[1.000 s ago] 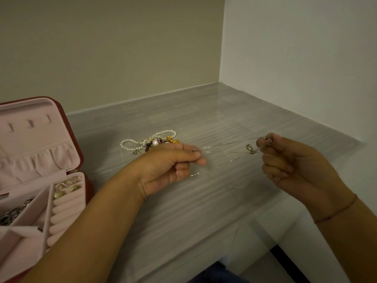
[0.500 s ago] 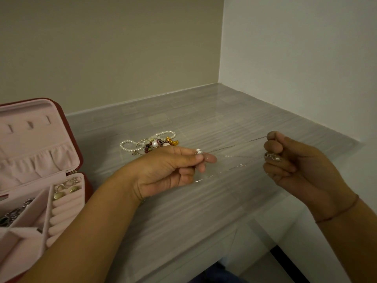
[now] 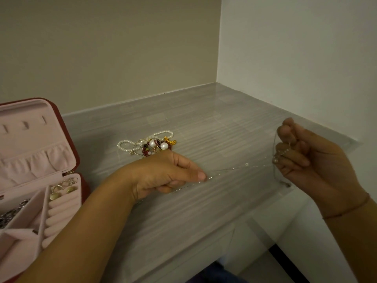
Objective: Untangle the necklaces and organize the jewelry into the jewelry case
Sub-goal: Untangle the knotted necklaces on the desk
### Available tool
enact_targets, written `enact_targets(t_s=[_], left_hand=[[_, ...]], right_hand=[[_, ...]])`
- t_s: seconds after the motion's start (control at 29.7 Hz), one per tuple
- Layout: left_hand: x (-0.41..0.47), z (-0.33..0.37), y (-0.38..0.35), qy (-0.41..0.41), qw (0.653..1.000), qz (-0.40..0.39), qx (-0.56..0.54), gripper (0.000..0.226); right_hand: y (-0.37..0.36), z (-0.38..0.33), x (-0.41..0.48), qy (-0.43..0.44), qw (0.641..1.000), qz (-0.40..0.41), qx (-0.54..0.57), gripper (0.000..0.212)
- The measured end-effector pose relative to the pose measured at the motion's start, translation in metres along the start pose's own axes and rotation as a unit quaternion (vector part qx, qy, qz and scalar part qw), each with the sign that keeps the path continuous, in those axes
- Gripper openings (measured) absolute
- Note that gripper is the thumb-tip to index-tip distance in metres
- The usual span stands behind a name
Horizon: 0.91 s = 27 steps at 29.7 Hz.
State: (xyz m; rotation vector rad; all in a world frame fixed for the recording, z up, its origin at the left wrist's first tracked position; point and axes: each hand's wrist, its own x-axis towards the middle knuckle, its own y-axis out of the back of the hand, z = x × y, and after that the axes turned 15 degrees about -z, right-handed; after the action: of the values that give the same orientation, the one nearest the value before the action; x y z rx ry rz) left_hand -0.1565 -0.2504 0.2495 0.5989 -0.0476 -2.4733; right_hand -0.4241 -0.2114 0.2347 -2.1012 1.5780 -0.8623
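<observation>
The job looks partly done. One thin chain [image 3: 238, 167] is out of the heap and drawn nearly straight above the counter [image 3: 204, 217], low at its left end and higher at the right. The left hand [image 3: 167, 176], down close to the counter, pinches its left end between thumb and forefinger. The right hand [image 3: 306, 160], held higher off to the right, has its fingers curled round the other end, where a small bead or pendant shows. A slack loop hangs from the near side of that hand. I'd say this chain is close to free, though it is too fine for me to tell whether a knot remains.

What's left is the pile [image 3: 151, 145] just beyond the left hand: pearl strands, dark red beads, two big pearls and a gold piece, all lying knotted together on the counter.

The case [image 3: 40, 154] stands open at the far left, well apart from the chain. A few gold earrings [image 3: 63, 189] sit at the far end of its ring rolls [image 3: 59, 213]. The compartment to their left holds a dark metal chain [image 3: 12, 214], cut off by the edge of view. The lid has three small hooks [image 3: 24, 125] with nothing on them that I can see, above a gathered pocket.
</observation>
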Motion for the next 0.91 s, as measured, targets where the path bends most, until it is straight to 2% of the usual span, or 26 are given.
enact_targets(t_s=[0.1,0.3,0.4,0.51,0.61,0.74,0.84,0.91], left_hand=[[0.002,-0.002,0.0,-0.006,0.999,0.04,-0.013,0.007],[0.012,-0.009,0.008,-0.028,0.972,0.203,-0.115,0.02],[0.015,-0.009,0.003,-0.039,0.965,0.247,-0.083,0.018],[0.022,-0.012,-0.007,-0.032,0.97,0.24,0.007,0.013],[0.023,-0.011,-0.018,-0.084,0.97,0.223,0.041,0.013],[0.019,0.0,-0.03,-0.202,0.971,0.124,-0.044,0.025],[0.019,0.002,-0.032,-0.238,0.962,0.083,-0.101,0.032],[0.019,0.002,-0.032,-0.241,0.961,0.071,-0.119,0.028]], right_hand=[[-0.006,0.002,0.002,-0.009,0.999,0.028,-0.034,0.015],[-0.014,-0.001,0.005,-0.016,0.992,-0.016,-0.125,0.022],[-0.022,-0.001,0.006,-0.036,0.983,-0.046,-0.175,0.029],[-0.034,-0.001,0.008,-0.058,0.97,-0.093,-0.216,0.031],[-0.044,-0.001,0.013,-0.083,0.957,-0.147,-0.235,0.035],[-0.053,0.002,0.022,-0.107,0.941,-0.213,-0.242,0.037],[-0.056,0.007,0.028,-0.121,0.933,-0.229,-0.25,0.04],[-0.057,0.011,0.032,-0.129,0.929,-0.236,-0.253,0.042]])
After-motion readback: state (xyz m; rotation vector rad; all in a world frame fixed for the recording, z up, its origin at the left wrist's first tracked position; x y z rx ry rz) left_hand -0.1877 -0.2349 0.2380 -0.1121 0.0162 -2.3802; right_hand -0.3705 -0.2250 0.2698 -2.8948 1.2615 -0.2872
